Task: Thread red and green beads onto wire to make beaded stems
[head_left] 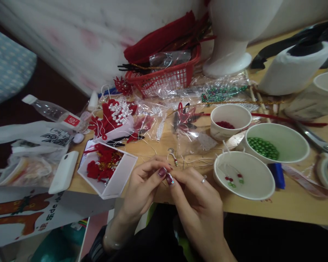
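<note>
My left hand [143, 187] and my right hand [196, 198] meet over the table's front edge, thumbs and forefingers pinched together. What they pinch is too small and too covered by the fingers to name. Just beyond the fingertips is a short curved strand of beads [175, 158], white with red and green ones; whether it joins what I hold I cannot tell. Right of my right hand stands a white paper bowl [244, 194] with a few red and green beads on threads. Behind it are a bowl of green beads [262, 148] and a bowl of dark red beads [224, 125].
A white hexagonal box [112, 182] of red ornaments sits left, with white pearl beads [121, 112] behind. Farther back are a red basket [164, 80] and clear plastic bags [191, 127]. Scissors [317, 140] and a tape roll [326, 173] lie right; a bottle [53, 111] lies left.
</note>
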Available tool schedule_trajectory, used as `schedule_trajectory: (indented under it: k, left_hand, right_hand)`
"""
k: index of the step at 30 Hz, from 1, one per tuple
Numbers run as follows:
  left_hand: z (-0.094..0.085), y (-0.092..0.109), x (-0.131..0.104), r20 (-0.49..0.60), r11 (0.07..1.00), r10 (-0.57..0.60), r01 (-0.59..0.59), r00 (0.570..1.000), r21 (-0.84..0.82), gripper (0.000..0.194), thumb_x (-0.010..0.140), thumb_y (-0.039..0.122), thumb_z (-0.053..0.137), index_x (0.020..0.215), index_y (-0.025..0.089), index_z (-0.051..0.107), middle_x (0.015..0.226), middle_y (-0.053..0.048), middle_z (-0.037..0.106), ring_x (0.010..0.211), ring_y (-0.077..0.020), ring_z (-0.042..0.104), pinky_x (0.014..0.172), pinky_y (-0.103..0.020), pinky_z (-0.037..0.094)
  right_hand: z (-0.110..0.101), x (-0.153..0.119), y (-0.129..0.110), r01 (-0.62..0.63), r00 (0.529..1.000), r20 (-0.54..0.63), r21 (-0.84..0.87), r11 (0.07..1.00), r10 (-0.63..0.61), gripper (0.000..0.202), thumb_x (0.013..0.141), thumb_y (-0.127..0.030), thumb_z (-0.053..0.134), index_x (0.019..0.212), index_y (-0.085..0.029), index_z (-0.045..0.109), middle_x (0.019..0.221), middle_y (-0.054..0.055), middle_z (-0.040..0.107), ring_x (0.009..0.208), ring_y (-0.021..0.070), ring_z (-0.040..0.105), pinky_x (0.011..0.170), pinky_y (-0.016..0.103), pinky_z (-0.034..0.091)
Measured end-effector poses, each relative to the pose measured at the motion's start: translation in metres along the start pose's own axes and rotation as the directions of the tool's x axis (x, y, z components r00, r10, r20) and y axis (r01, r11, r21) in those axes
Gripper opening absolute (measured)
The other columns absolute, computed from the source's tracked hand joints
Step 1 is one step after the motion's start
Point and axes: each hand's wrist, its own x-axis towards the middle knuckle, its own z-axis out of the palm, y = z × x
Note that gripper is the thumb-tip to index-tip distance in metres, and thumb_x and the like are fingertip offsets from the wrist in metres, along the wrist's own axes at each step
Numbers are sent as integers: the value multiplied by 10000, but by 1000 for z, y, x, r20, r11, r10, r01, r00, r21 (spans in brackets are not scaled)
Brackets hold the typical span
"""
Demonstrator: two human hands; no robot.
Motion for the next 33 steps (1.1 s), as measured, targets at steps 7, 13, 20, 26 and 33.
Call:
schedule_trajectory:
  k: [7, 13, 20, 26, 33]
  left_hand:
    - [-8, -3, 1, 34, 990, 81, -85, 996, 113, 82, 754, 302, 809, 754, 225, 782, 830, -14, 643, 778, -120, 595, 711, -202, 490]
    - [-26, 0, 0, 195, 887, 208, -269, 958, 376, 96, 848, 304, 719, 888, 257, 793, 886, -40, 679, 855, -154, 613, 762, -239, 498]
    - [-28, 1, -2, 134, 930, 210, -240, 968, 279, 66, 829, 293, 739, 840, 288, 804, 842, -31, 688, 796, -143, 618, 716, -231, 504]
    - [-25, -3, 0, 112, 962, 157, -177, 981, 209, 74, 811, 318, 756, 816, 264, 806, 841, -35, 688, 806, -146, 627, 703, -224, 498]
    - [-30, -4, -2, 154, 924, 187, -227, 970, 307, 88, 840, 278, 727, 875, 271, 807, 897, -42, 692, 846, -154, 632, 742, -238, 501]
  right_hand:
    - [2, -1, 0, 10, 1000, 18, -51, 999, -9, 166, 895, -58, 577, 940, -133, 719, 763, 22, 651, 706, 129, 604, 617, 249, 466]
    - [2, -2, -1, 50, 999, 25, -87, 995, -48, 155, 891, -58, 559, 864, -133, 693, 704, 18, 619, 650, 143, 575, 596, 279, 446]
    - [5, -5, -3, 37, 998, 48, -68, 997, -33, 164, 897, -66, 554, 897, -142, 699, 697, 21, 617, 647, 158, 572, 610, 305, 448]
    - [3, -3, -3, 51, 998, 45, -63, 997, -49, 170, 890, -45, 557, 909, -134, 701, 727, 25, 632, 669, 148, 583, 603, 280, 445]
    - [3, -1, -1, 64, 997, 42, -73, 995, -61, 188, 888, -43, 551, 913, -167, 690, 737, 14, 621, 676, 149, 577, 600, 278, 447]
